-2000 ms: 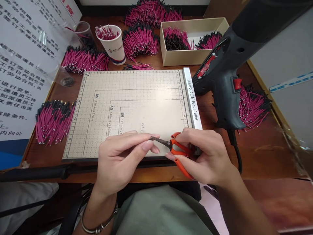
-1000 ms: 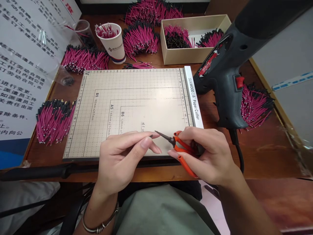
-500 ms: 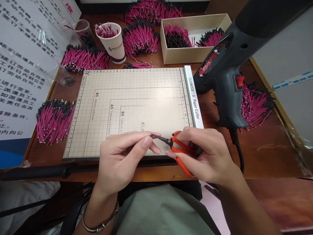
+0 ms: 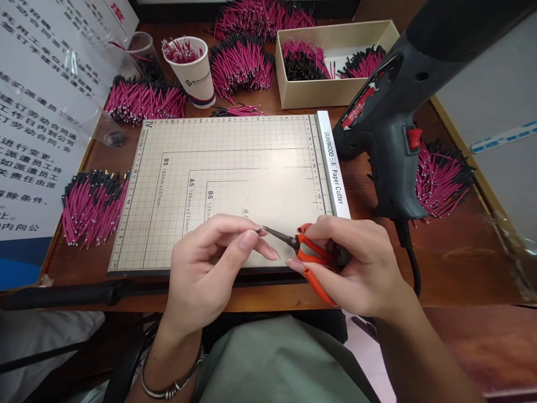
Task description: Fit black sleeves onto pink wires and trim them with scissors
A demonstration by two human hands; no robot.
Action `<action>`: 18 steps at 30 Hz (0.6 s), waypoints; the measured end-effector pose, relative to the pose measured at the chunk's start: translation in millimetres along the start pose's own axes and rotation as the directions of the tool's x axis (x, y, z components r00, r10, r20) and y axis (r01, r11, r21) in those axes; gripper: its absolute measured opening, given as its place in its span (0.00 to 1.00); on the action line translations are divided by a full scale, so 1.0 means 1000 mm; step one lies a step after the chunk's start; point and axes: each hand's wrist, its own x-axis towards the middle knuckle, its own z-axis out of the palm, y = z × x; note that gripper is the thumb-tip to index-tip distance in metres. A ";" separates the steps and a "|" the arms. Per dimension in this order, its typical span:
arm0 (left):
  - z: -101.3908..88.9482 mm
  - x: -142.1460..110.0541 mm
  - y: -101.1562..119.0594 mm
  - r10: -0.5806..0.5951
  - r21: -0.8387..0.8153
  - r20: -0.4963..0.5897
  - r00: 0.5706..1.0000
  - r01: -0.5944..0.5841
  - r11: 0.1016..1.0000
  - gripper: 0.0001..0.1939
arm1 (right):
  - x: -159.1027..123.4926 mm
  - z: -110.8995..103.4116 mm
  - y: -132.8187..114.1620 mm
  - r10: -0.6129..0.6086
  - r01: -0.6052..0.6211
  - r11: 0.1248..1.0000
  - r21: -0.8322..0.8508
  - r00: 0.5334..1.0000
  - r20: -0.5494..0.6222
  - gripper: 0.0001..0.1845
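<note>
Between thumb and forefinger, my left hand [image 4: 213, 263] pinches a small black tube-like piece [image 4: 259, 230]; only its dark end pokes out past the fingertips. My right hand [image 4: 356, 266] grips small scissors with orange handles [image 4: 314, 252], my fingers through the loops. Their dark narrow blades look closed, and the tips lie just right of the black piece, very close to it. Both hands are above the near edge of a beige paper cutter [image 4: 226, 134] printed with a grid.
At right, a black heat gun [image 4: 390, 140] leans over the table. Bundles of magenta wires with black ends [image 4: 241, 64] lie around the cutter. Behind it stand a paper cup [image 4: 195, 78] of wires and a cream box [image 4: 323, 95]. The cutter's black handle [image 4: 62, 295] runs along the front.
The scissors have drawn slightly right, so their tips now sit clear of the left fingertips. The end of the black piece has come into view.
</note>
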 end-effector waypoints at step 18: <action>-0.002 -0.001 -0.001 0.014 0.035 -0.004 1.000 -0.014 0.999 0.06 | -0.001 -0.001 0.002 -0.003 0.003 1.000 -0.021 1.000 0.014 0.15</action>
